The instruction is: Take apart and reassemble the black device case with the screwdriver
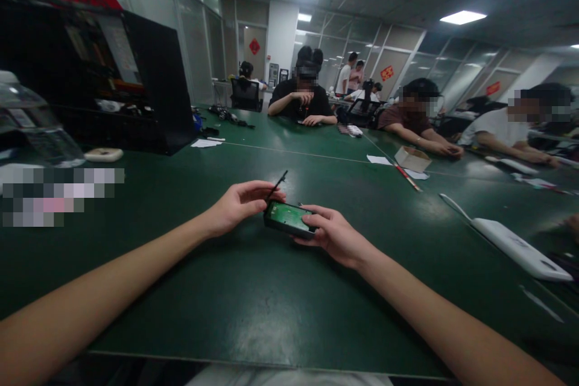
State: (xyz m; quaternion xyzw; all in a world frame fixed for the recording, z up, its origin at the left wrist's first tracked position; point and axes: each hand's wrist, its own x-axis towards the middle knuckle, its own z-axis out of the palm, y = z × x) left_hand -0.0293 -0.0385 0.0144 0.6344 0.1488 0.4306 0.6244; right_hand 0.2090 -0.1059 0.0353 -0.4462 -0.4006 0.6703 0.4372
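Note:
Above the middle of the green table, a small black case with a green circuit board inside faces upward. My right hand grips the case at its right end, with the thumb over the board. At the opposite end my left hand pinches a thin black strip that stands up at a slant. The strip's lower end meets the case's left edge; whether the two are joined I cannot tell. Some of my left fingers are hidden behind the strip and case.
A black open-fronted box and a clear plastic bottle stand at the left. At the right lie a white power bank, a small cardboard box and a red stick. Several people sit around the table.

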